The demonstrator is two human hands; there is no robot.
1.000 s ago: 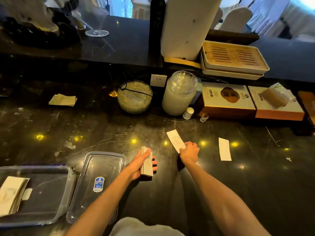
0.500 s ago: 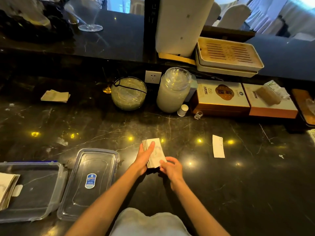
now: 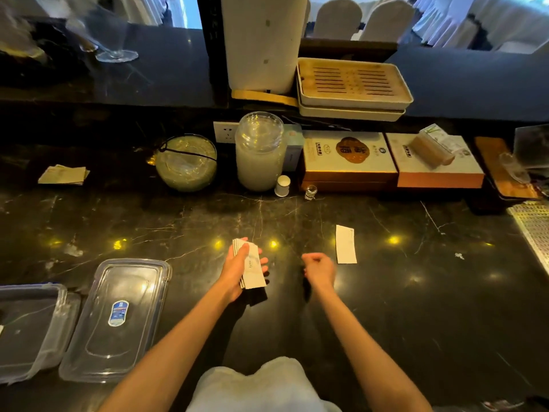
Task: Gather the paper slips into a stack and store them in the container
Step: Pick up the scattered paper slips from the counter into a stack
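Observation:
My left hand [image 3: 237,269] grips a stack of white paper slips [image 3: 252,267] just above the dark marble counter, near the middle. My right hand [image 3: 318,267] hovers to the right of the stack, fingers loosely curled and holding nothing. A single white slip [image 3: 345,244] lies flat on the counter just right of my right hand. The clear plastic container [image 3: 29,331] sits open at the lower left edge, with its lid [image 3: 118,319] lying beside it. Another small pile of slips [image 3: 64,175] rests at the far left.
Along the back stand a glass bowl [image 3: 186,162], a tall lidded jar [image 3: 260,151], a small white cap [image 3: 282,185], two flat boxes [image 3: 347,159] and stacked trays [image 3: 353,87] on a raised ledge. A metal grate [image 3: 534,230] lies at the right edge.
My right hand carried a loose slip onto the stack in my left hand, let go of it and moved to the right toward the remaining single slip.

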